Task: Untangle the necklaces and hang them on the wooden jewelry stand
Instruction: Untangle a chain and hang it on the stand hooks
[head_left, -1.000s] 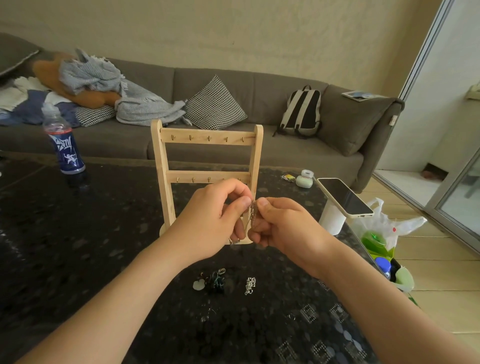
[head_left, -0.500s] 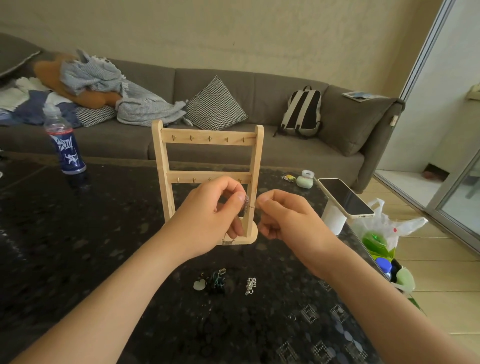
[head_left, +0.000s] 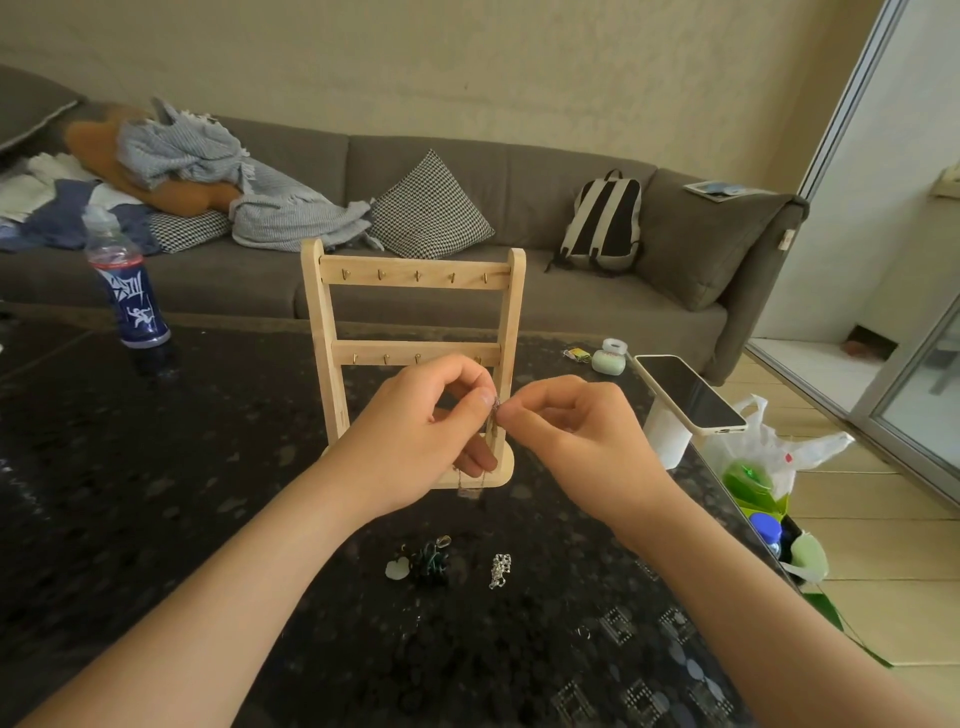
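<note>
A wooden jewelry stand (head_left: 413, 278) with two rows of small hooks stands upright on the dark table (head_left: 156, 519). In front of its lower right post, my left hand (head_left: 415, 441) and my right hand (head_left: 571, 436) both pinch a thin chain necklace (head_left: 493, 415). The chain's loops dangle below my left fingers over the stand's base. No necklace hangs on any hook. On the table nearer me lie a dark green corded necklace with a pale pendant (head_left: 423, 564) and a bunched silver chain (head_left: 500, 570).
A blue-labelled bottle (head_left: 127, 291) stands at the table's far left. A phone (head_left: 688, 392) rests on a white cup at the right edge, beside a small mint case (head_left: 609, 361). A plastic bag (head_left: 763, 467) sits on the floor. A grey sofa (head_left: 519, 171) lies behind.
My hands rose a little in front of the stand; they parted briefly, then came back together on the chain.
</note>
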